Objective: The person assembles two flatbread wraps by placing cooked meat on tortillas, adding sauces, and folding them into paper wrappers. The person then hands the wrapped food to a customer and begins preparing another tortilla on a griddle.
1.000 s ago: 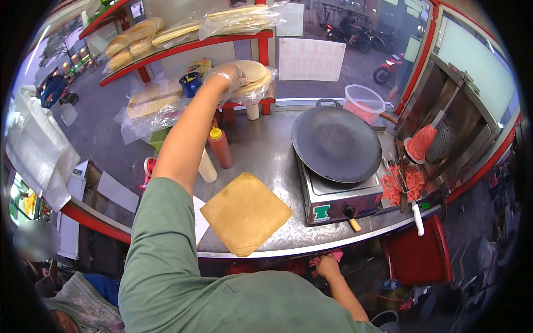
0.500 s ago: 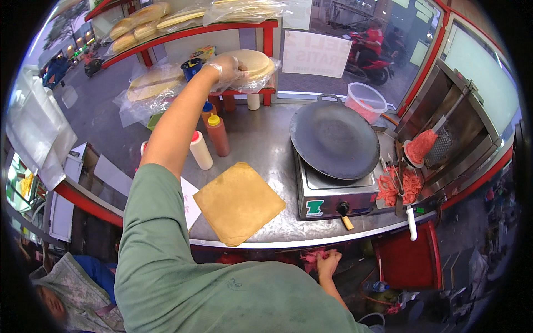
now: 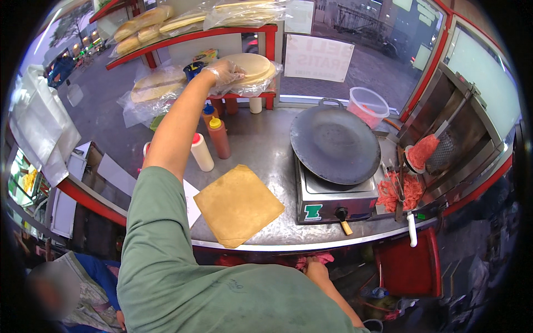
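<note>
My left hand (image 3: 225,72), in a clear plastic glove, reaches up to the shelf, its fingers closed on the edge of the round flatbread stack (image 3: 252,64). That stack rests on clear plastic wrap. Down below the counter's front edge, my right hand (image 3: 316,270) is closed on a pink cloth (image 3: 321,258), partly hidden by my shirt. On the counter in front of me lies a square of brown paper (image 3: 239,205). Behind it stand a white squeeze bottle (image 3: 202,152) with a red cap and an orange-red sauce bottle (image 3: 219,139) with a yellow cap.
A dark round griddle pan (image 3: 336,144) sits on a steel stove (image 3: 333,202) at right. Beyond are shredded meat (image 3: 408,191) with tongs, a white-handled knife (image 3: 412,230) and a vertical meat spit (image 3: 425,152). A clear tub (image 3: 367,105) stands behind. Bread loaves (image 3: 144,25) fill the upper shelf.
My left hand stays at the flatbread stack with little movement. My right hand has shifted slightly left and lower with the pink cloth. A red motorbike outside has left the view.
</note>
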The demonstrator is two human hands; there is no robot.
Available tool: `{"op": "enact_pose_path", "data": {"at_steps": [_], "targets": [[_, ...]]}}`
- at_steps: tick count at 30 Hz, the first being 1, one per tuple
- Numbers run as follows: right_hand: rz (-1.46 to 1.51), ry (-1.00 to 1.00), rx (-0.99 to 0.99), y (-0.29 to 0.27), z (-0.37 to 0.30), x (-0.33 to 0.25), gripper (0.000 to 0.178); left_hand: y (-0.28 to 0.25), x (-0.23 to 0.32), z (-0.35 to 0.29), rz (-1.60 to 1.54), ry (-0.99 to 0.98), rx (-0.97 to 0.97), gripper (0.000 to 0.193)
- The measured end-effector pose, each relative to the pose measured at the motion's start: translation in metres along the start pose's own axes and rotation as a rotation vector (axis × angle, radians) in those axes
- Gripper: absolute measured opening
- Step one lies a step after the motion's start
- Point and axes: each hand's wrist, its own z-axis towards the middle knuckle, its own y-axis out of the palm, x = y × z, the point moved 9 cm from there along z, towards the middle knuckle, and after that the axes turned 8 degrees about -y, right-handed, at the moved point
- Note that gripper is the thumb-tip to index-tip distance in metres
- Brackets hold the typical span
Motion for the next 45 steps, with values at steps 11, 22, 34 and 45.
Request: {"op": "enact_pose_path", "data": {"at_steps": [11,22,34,45], "targets": [[0.336,-0.004,-0.018,0.025,0.03,0.015,0.037,0.006,-0.008,-0.012,0.015,0.138,0.26,0.034],[0.759,0.442,0.612,0.058,-0.028,0.12,0.028,0.001,0.02,0.009,0.083,0.086,-0.034,0.033],[0.242,-0.01,0.412,0.008,-0.018,0.012,0.043,0.002,0.024,0.01,0.226,0.135,0.02,0.032],[0.183,0.026,-0.017,0.01,0.005,-0.001,0.044,-0.008,0.013,0.009,0.092,0.05,0.034,0.034]]}}
